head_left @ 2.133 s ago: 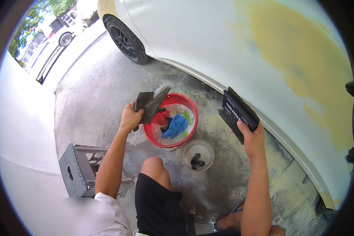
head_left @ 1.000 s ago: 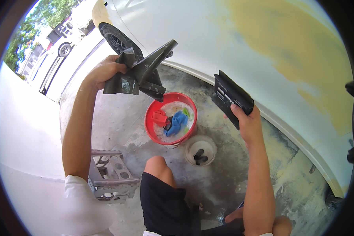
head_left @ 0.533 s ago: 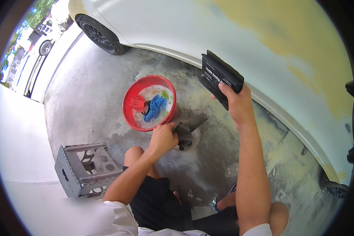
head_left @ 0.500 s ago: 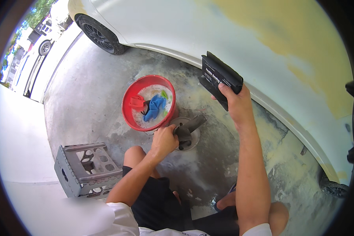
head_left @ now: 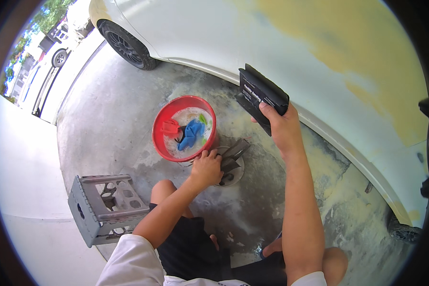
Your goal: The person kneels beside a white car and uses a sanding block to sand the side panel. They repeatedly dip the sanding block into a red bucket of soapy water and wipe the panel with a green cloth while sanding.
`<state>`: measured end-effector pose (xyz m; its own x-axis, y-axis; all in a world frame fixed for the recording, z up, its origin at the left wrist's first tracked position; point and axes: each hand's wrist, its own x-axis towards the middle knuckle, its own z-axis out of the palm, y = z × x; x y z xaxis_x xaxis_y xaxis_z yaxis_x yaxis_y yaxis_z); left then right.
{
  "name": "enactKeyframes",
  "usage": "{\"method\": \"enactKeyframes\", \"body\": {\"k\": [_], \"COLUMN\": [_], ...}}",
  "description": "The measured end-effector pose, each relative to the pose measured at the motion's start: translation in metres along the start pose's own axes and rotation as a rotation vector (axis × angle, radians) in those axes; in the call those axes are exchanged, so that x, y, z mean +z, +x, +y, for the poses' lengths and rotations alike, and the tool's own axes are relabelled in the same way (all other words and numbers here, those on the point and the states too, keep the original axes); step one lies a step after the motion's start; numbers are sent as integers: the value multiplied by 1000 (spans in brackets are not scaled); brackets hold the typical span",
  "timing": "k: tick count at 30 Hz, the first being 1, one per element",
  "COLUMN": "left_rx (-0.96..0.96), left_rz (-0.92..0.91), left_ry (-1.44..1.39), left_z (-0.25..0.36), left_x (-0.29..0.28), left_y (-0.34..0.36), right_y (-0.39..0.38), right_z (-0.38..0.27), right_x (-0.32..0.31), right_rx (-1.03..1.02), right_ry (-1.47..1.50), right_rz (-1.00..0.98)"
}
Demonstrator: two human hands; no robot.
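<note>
On our left we have a grey folding stool (head_left: 105, 205), with oval holes in its side, near a white wall (head_left: 28, 176). A white car (head_left: 200, 38) with yellowish patches stretches across the top and right, its dark wheel (head_left: 127, 46) on the stained concrete floor (head_left: 105, 124). At upper left we see another vehicle's wheel (head_left: 59, 58) and green trees (head_left: 55, 14) in bright light.

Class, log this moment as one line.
left hand: at dark sheets, grip unclear | right hand: holding black packet | red bucket: blue cloth inside
</note>
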<state>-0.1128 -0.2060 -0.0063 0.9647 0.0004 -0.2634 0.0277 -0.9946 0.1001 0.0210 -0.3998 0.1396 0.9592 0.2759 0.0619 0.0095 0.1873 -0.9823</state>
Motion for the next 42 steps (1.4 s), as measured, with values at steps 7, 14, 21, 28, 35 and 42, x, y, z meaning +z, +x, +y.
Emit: {"method": "enactKeyframes", "body": {"k": [7,14,21,28,35,42], "left_rx": [1,-44,-206,-813,-587,-505], "left_rz": [-6,286,251,-284,-353,-381], "left_ry": [128,-317,-363,-753,-587,-543], "left_z": [0,-25,-226,-269,-244,-239], "left_x": [62,-23,-23,86,101,115], "left_y": [37,12,138,166,155,164], "right_y": [3,-3,-16,-29,-32,-36], "right_z": [4,12,29,45,52,61], "right_x": [5,-4,-18,-33,-43,-40], "right_rx": [21,68,132,230,163,152], "right_ry": [7,15,-49,-145,-146,-160], "right_rz": [7,51,22,46,78,53]}}
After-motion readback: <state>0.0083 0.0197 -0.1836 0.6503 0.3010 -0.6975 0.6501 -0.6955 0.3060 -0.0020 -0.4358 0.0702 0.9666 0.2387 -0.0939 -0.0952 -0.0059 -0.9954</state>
